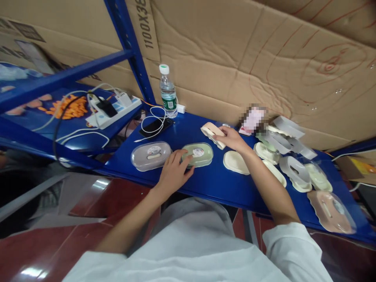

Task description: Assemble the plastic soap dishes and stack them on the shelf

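In my right hand (230, 139) is a peach oval plastic tray with a cream rim (212, 131), held tilted above the blue table. My left hand (174, 172) rests with fingers spread at the near left edge of a green oval case (199, 154), which has a clear cover and a round label. Just left of that hand lies a grey-mauve oval case (147, 156), also clear-topped and labelled. A cream oval piece (235, 162) lies flat below my right forearm.
Several loose oval parts, among them a grey tray (293, 170), crowd the right side near a peach case (331, 211). A water bottle (169, 96) and a phone with a cable (154, 127) stand at the back left. Cardboard (205, 51) walls the rear; a blue post (132, 58) rises left.
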`<state>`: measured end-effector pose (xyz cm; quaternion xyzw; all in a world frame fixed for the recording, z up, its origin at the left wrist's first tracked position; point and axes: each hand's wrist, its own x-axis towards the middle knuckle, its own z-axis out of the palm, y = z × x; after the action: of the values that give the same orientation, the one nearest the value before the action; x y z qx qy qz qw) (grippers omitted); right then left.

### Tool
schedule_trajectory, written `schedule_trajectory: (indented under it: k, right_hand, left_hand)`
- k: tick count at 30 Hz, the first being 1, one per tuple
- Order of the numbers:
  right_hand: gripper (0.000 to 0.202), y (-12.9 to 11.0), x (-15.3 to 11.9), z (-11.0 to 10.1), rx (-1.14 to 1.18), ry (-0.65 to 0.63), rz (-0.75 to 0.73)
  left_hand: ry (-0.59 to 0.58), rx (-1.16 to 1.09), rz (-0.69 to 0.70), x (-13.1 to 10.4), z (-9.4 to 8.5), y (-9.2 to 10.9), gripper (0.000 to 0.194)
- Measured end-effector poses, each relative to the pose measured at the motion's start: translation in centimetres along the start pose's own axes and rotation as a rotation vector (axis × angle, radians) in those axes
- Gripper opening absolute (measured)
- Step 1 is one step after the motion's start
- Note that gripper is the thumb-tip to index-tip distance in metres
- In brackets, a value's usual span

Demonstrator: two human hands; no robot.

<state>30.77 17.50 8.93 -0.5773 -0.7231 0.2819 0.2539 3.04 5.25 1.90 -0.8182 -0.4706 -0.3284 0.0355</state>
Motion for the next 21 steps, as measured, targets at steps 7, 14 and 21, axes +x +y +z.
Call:
schedule_trajectory:
  k: [7, 14, 21]
  right_hand:
    - [0.025, -0.2, -6.2, 1.2, -0.013, 0.173, -0.146]
    - [0.025, -1.3, -10.8, 6.0, -0.339, 0.071, -0.567]
    - [0.027, -1.5, -11.0, 6.1, -0.158, -0.12, -0.688]
  left_hand:
    - [-0.056, -0.003, -0.13, 6.1, 2.2, -1.3, 0.062]
    - [-0.124, -0.268, 0.092, 1.1, -0.5, 1.2, 0.069]
    - [-0.207, -0.394, -0.116, -2.7, -0.8, 0.4, 0.074]
